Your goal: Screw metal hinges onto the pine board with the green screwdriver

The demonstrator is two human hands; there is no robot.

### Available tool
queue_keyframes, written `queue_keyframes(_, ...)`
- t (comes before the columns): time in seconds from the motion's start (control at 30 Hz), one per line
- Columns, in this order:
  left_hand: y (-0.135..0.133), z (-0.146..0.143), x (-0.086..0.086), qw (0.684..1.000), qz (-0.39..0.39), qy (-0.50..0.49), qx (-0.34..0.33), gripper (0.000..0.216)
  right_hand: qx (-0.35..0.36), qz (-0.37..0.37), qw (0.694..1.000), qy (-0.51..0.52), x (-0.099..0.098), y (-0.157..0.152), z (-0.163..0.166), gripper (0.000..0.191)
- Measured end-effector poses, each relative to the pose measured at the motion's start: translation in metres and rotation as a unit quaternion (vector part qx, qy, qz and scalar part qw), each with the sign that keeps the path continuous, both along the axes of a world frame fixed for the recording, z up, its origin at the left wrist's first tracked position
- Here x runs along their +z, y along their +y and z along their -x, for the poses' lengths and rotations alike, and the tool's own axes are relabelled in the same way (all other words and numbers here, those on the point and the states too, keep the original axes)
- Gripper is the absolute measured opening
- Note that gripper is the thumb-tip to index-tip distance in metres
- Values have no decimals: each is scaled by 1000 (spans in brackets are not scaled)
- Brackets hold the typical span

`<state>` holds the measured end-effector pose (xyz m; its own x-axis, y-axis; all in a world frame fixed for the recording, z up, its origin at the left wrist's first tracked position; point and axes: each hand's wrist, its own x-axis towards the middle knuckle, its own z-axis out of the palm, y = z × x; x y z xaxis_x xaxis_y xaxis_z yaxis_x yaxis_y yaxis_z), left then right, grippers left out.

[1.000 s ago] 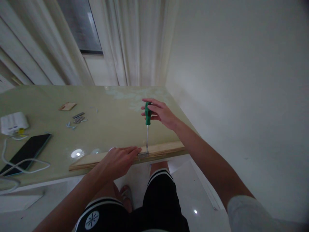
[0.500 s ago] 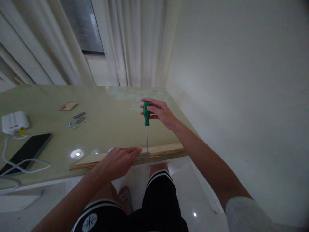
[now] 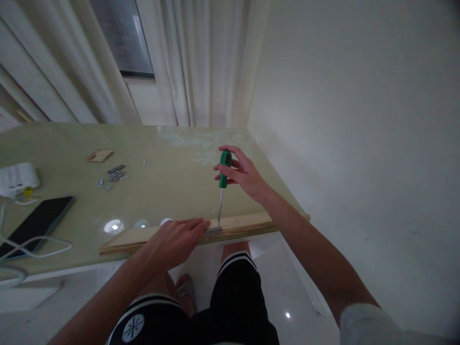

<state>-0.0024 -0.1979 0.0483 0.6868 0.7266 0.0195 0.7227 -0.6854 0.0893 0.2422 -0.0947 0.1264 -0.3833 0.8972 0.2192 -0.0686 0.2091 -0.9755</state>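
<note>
Green screwdriver (image 3: 223, 182), tilted further rightward than before, firmly within the right hand (image 3: 247, 176)

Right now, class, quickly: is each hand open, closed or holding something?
Left hand: resting on the long wooden board; whether it grips cannot be told.
Right hand: holding the green-handled screwdriver.
</note>
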Motion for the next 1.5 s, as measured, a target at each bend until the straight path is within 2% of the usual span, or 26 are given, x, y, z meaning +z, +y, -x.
queue_keyframes(0.1, -3, 0, -3, 1000, -13, 7, -5, 60, -1, 3, 1000, 13, 0, -26, -2, 74)
queue_keyframes(0.23, -9, 1, -6, 999, -43, 3, -26, 58, -126, -89, 987, 34, 2, -50, -7, 76)
queue_keyframes(0.33, -15, 3, -12, 996, -80, 4, -49, 58, -201, -118, 972, 4, 5, -66, -17, 78)
queue_keyframes(0.5, -23, 10, -25, 985, -160, 21, -68, 56, -151, -88, 984, -11, -2, -120, -36, 67)
queue_keyframes(0.6, -25, 16, -25, 982, -178, -1, -66, 57, -174, -67, 982, -15, -15, -155, -43, 59)
queue_keyframes(0.63, -25, 18, -24, 982, -180, -16, -59, 58, -191, -68, 978, -53, -21, -164, -43, 54)
queue_keyframes(0.7, -27, 22, -16, 982, -176, -52, -44, 60, -206, -117, 960, -148, -33, -177, -41, 43)
queue_keyframes(0.77, -28, 23, -4, 981, -172, -83, -37, 65, -196, -164, 941, -223, -43, -184, -35, 39)
queue_keyframes(0.87, -31, 22, 24, 977, -192, -94, -25, 63, -217, -218, 913, -267, -49, -189, -24, 53)
queue_keyframes(1.0, -37, 17, 60, 973, -211, -84, -39, 63, -255, -271, 890, -263, -35, -191, -15, 65)
queue_keyframes(1.1, -43, 14, 77, 966, -242, -70, -60, 62, -247, -297, 882, -269, -22, -190, -10, 65)
queue_keyframes(1.23, -50, 10, 86, 953, -286, -74, -61, 63, -267, -320, 869, -266, -17, -191, -6, 63)
queue_keyframes(1.5, -68, -1, 87, 948, -311, -65, -25, 60, -326, -351, 839, -258, -21, -202, -6, 68)
